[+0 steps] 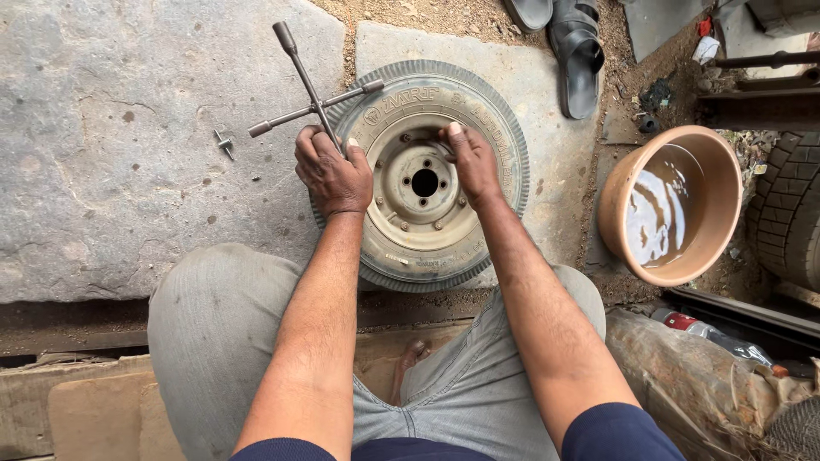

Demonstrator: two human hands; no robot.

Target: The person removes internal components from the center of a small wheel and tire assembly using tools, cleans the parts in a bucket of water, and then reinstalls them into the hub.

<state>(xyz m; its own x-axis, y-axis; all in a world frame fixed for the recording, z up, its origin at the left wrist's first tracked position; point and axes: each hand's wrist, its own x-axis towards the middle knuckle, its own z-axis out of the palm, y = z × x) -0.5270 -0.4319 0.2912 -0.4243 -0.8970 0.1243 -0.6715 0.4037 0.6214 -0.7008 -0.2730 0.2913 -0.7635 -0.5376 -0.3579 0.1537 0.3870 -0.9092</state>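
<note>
steel cross wrench (312, 101) gripped in left hand (333, 173), right hand (468, 162) fingertips pinching on dusty wheel rim (423, 183)

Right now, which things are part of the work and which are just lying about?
In hand: left hand on cross wrench; right hand on wheel rim; tyre.
Lying about: basin of water, sandals, small bolt, plastic bottle.

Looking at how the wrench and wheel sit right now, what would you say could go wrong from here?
The cross wrench is gripped near its lower end only by the left hand, so it might slip off the wheel and strike the right hand resting on the rim. The small loose bolt on the stone slab could roll away. The basin of water sits close and could be knocked.
</note>
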